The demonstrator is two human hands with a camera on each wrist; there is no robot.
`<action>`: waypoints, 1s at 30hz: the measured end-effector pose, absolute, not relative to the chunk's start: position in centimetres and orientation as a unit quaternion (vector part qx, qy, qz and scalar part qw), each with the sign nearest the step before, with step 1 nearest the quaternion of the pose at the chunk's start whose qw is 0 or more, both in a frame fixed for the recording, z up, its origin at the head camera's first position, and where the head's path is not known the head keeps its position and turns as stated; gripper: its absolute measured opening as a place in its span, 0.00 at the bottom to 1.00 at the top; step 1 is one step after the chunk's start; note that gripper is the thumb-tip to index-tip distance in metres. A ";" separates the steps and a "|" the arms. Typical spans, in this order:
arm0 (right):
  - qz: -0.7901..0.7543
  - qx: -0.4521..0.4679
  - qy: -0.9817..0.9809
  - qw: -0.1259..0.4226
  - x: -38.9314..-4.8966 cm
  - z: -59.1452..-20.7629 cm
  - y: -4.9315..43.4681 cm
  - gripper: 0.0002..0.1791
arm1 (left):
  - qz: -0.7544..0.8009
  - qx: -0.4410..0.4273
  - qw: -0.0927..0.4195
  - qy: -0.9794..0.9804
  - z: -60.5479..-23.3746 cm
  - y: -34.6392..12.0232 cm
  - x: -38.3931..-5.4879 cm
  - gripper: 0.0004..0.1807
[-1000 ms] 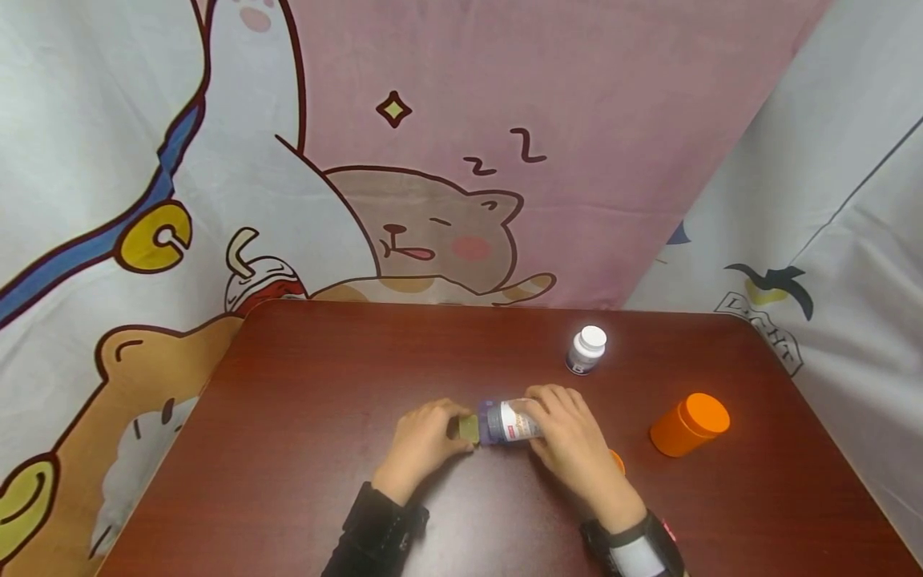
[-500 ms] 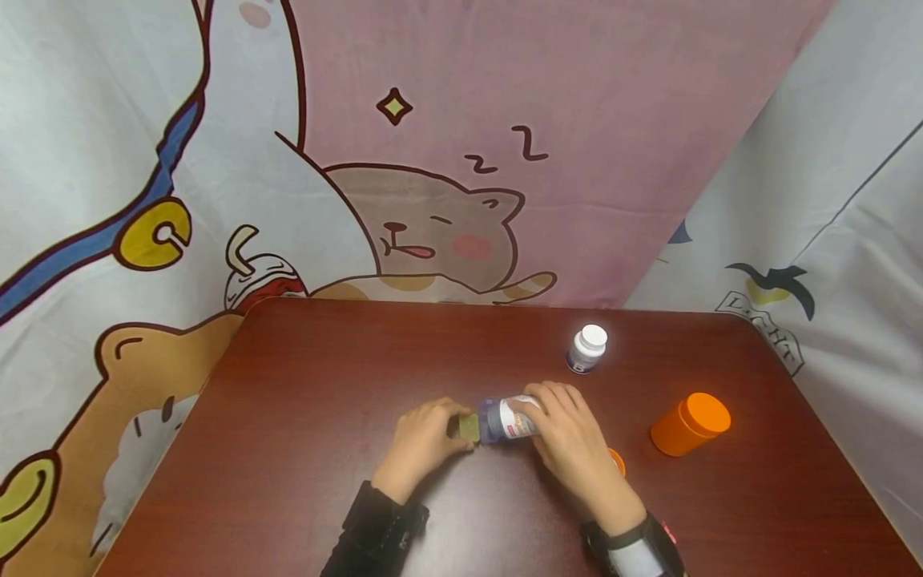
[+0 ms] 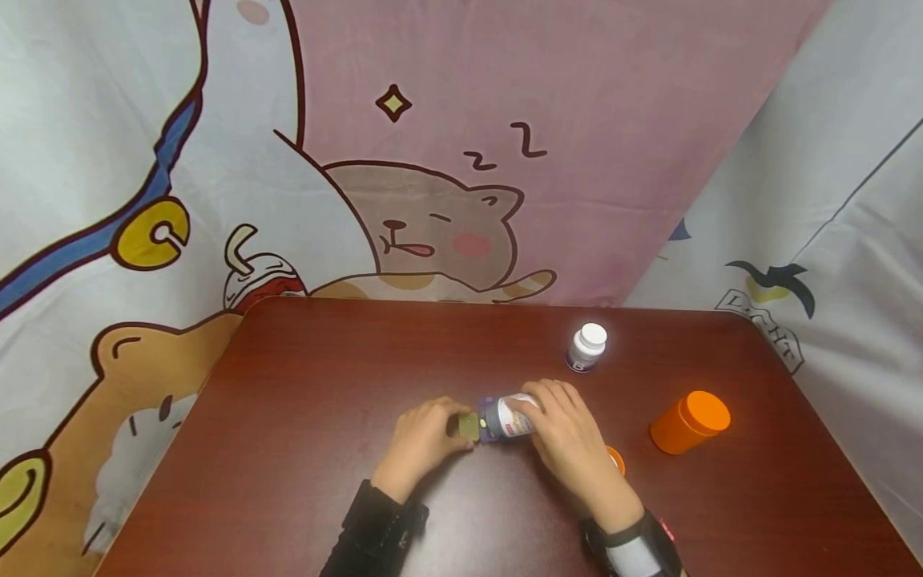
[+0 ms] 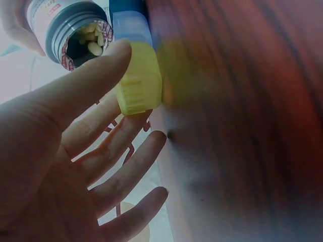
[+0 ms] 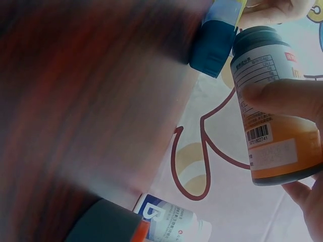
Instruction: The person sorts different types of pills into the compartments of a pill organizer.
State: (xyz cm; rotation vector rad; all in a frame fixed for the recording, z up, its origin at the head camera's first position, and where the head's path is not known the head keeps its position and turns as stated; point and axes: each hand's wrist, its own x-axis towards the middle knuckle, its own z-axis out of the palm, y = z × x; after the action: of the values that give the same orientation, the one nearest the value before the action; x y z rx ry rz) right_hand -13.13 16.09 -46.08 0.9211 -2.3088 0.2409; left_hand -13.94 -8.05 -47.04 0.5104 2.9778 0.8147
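Note:
Near the middle of the table, my left hand pinches the yellow end of a small pill box between thumb and fingers. Clear bluish and dark blue sections continue beyond that end. My right hand grips a pill bottle with a printed label, tipped so that its mouth faces left over the pill box. The left wrist view looks into the uncapped mouth, where pale yellow pills lie behind a torn foil seal. Whether any pills lie in the box cannot be seen.
Behind the right hand stands a white bottle. An orange bottle is farther right. An orange rim shows partly behind the right wrist. The brown table ends at a printed cloth.
The tipped bottle has shifted slightly left and its tilt has changed a little. A small pale yellow spot now shows at its mouth. My left hand stays still.

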 end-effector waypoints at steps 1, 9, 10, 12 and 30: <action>0.093 0.349 -0.877 0.317 -13.1 -46.1 16.1 0.31 | 0.260 0.163 0.007 0.952 -47.0 -8.0 -13.9 0.24; 0.112 0.319 -0.890 0.306 -13.0 -46.6 16.4 0.30 | 0.268 0.163 0.010 0.949 -47.1 -8.1 -14.0 0.25; 0.114 0.314 -0.892 0.305 -13.0 -46.6 16.4 0.30 | 0.268 0.163 0.011 0.949 -47.1 -8.1 -14.0 0.25; 0.118 0.304 -0.896 0.301 -12.8 -46.7 16.5 0.32 | 0.269 0.163 0.013 0.949 -47.2 -8.1 -14.0 0.25; 0.118 0.259 -0.923 0.261 -9.7 -45.9 17.0 0.41 | 0.276 0.163 0.017 0.947 -47.3 -8.2 -13.9 0.25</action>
State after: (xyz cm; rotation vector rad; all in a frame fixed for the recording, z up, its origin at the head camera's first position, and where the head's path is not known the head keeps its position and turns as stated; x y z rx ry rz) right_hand -9.70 16.96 -45.90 0.7007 -2.4982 0.3186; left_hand -13.91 -8.18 -47.31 0.5073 2.9441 0.8588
